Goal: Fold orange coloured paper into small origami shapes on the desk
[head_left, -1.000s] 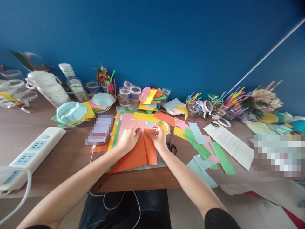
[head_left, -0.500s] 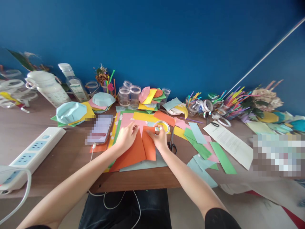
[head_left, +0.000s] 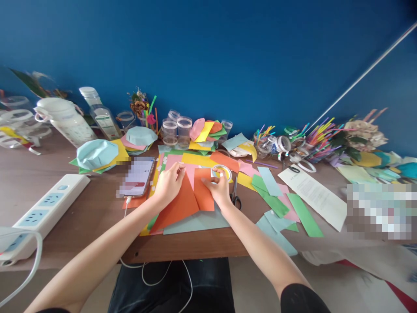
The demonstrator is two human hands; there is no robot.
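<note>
A sheet of orange paper (head_left: 177, 202) with a narrower upright orange strip (head_left: 202, 195) lies before me, a slit or fold between the two parts. My left hand (head_left: 170, 182) is closed at the sheet's upper left, thumb and fingers bent together near its edge. My right hand (head_left: 218, 187) grips the strip's right side, thumb on its face and fingers curled; the fingers' far side is hidden. Just behind those fingers lies a roll of tape (head_left: 229, 171). Pink paper (head_left: 172, 160) and pale blue paper (head_left: 192, 224) show underneath.
Black-handled scissors (head_left: 236, 200) lie right of my right hand. A phone (head_left: 138, 176) on a white cable and a power strip (head_left: 48, 208) are at left. Cut green paper (head_left: 306, 215), a white printed sheet (head_left: 314, 195), clear cups (head_left: 184, 130) and folded paper pieces (head_left: 97, 154) surround the work.
The orange paper has shifted slightly up and away from me. My left hand has moved a little left and its fingers have drawn back. The right hand stays almost in place.
</note>
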